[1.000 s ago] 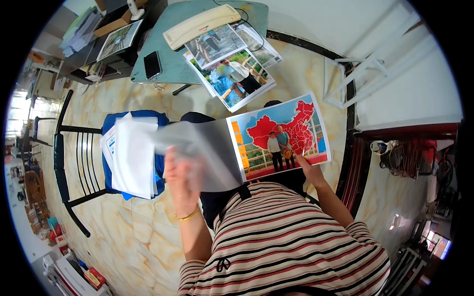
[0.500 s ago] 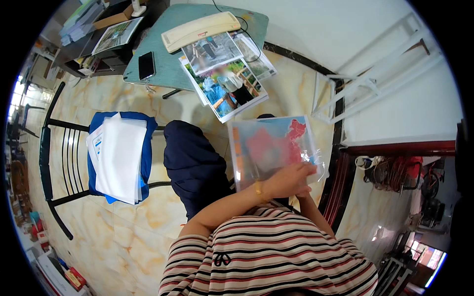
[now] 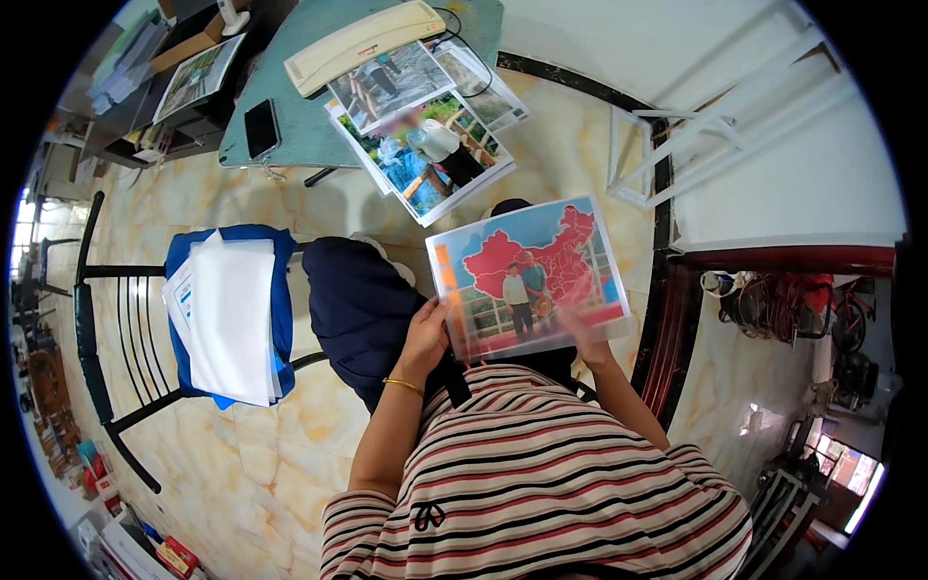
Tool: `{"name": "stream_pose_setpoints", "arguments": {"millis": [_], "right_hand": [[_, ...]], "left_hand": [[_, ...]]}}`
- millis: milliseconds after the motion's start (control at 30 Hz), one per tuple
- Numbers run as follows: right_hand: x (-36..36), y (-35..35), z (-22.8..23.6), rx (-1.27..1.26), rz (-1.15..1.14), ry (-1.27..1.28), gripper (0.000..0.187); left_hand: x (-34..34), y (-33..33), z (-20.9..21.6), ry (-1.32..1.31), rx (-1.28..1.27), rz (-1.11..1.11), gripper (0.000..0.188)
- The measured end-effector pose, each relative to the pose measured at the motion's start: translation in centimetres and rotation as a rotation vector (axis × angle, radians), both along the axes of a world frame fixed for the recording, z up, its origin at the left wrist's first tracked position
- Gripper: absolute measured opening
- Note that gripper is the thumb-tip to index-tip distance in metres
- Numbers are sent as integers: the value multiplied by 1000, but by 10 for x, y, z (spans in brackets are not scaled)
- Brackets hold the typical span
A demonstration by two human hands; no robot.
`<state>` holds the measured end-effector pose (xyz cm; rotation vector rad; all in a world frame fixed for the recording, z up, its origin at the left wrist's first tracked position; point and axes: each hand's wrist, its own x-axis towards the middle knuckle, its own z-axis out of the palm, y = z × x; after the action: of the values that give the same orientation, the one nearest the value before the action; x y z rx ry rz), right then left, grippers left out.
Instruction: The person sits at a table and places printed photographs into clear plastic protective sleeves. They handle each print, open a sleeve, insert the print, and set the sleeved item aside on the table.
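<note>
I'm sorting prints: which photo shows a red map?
The red-map photo is the one the left hand holds by its left edge. The photos visible on the green table and dark desk show no map.

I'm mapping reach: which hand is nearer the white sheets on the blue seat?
Left. The left hand is right of the white sheets, holding the photo; the right hand is farther right.

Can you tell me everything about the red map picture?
The red map picture is a flat, wide, paper-like sheet, seemingly under hazy clear film. Two people stand before a red map on blue, with an orange strip at the left edge. It sits slightly turned in front of the striped shirt. The left hand holds its lower left edge; the blurred right hand is at its lower right.
</note>
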<state>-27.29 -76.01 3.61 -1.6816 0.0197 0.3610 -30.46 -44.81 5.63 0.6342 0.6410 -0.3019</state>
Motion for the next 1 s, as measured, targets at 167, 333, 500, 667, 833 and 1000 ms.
{"name": "stream_pose_setpoints", "arguments": {"millis": [167,333,500,667,833,1000], "right_hand": [[8,-5,12,346,-16,-97,54],[30,10,61,369,-248,109,49],[54,17,54,324,66,363,50],[82,80,82,160,363,461,32],[88,116,71,-57,511,254,23],[81,110,65,-75,505,193,22]], "left_hand": [[3,3,18,-152,240,-18,12],[6,31,40,-247,545,-44,17],[-9,66,66,-257,902,-70,22],[-38,110,97,-113,1016,-108,30],[-56,110,82,-74,1591,-112,73],[-37,59,75,-193,2157,-106,75]]}}
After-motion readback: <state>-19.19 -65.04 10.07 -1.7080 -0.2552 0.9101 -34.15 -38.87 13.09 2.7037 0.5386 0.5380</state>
